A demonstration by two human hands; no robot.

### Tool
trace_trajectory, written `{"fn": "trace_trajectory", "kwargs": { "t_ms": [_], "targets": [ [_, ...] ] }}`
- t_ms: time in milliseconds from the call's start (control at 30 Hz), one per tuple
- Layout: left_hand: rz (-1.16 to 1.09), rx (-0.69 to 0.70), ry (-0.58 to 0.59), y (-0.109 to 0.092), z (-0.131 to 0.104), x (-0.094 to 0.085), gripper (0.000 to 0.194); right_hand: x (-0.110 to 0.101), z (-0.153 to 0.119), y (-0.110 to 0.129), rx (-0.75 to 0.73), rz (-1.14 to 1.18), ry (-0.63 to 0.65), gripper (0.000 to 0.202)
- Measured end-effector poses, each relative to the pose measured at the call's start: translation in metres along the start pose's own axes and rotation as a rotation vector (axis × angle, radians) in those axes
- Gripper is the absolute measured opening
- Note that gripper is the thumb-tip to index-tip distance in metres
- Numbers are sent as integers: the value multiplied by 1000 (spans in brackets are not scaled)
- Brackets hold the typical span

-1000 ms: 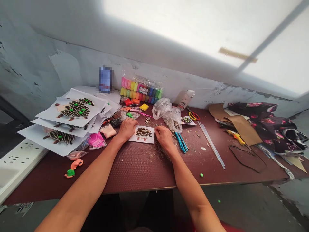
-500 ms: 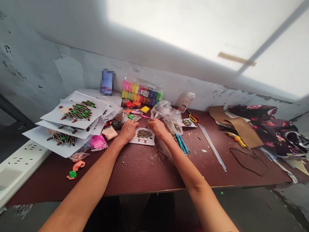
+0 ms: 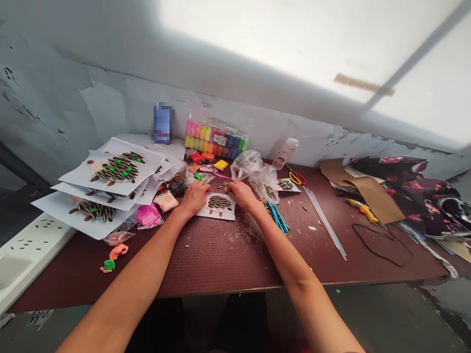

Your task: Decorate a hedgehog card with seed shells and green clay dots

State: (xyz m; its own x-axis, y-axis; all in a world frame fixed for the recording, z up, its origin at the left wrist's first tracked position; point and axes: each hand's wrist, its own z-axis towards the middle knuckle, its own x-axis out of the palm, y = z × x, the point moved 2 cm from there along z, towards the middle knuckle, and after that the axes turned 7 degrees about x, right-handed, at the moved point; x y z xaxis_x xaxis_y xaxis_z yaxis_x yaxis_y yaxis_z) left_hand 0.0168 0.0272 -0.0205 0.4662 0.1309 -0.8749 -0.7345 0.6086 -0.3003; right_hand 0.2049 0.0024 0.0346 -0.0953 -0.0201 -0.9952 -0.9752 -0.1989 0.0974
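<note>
A small white card [image 3: 227,214] lies on the dark red table, bearing a hedgehog shape made of striped seeds with brown feet. My left hand [image 3: 196,197] rests at the card's left edge, its fingers bent and their tips partly hidden. At the card's upper right, my right hand [image 3: 241,194] has its fingers pressed together; what they hold, if anything, is too small to make out. Loose seeds [image 3: 222,184] lie just beyond the card, and a clear plastic bag of seeds [image 3: 268,189] is right of my right hand.
Stacked hedgehog sheets [image 3: 75,174] and a white power strip [image 3: 31,240] are at the left. Coloured clay packs [image 3: 217,142] and a bottle [image 3: 285,153] stand behind. Rightward lie a blue cutter [image 3: 277,218], scissors [image 3: 296,177], clear sticks [image 3: 326,223] and a yellow glue gun [image 3: 362,211].
The view has shifted slightly. Both hands stay beside the card, with barely any change in their pose.
</note>
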Motion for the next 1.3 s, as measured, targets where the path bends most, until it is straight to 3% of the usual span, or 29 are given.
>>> {"fn": "trace_trajectory", "kwargs": {
  "t_ms": [267,500,833,1033,1300],
  "targets": [
    [-13,-11,0,1,1,0,25,6,-2,-6,90,119,-109,24],
    [-23,-7,-12,1,-1,-2,26,9,7,3,42,63,-20,29],
    [26,-28,-2,-1,1,-3,28,8,-6,-16,226,17,-111,27],
    [36,-26,2,-3,-1,-4,28,8,1,-7,183,-19,-169,27],
    [22,-26,4,-1,0,-4,28,17,14,-1,217,-65,-106,24]
  ]
}}
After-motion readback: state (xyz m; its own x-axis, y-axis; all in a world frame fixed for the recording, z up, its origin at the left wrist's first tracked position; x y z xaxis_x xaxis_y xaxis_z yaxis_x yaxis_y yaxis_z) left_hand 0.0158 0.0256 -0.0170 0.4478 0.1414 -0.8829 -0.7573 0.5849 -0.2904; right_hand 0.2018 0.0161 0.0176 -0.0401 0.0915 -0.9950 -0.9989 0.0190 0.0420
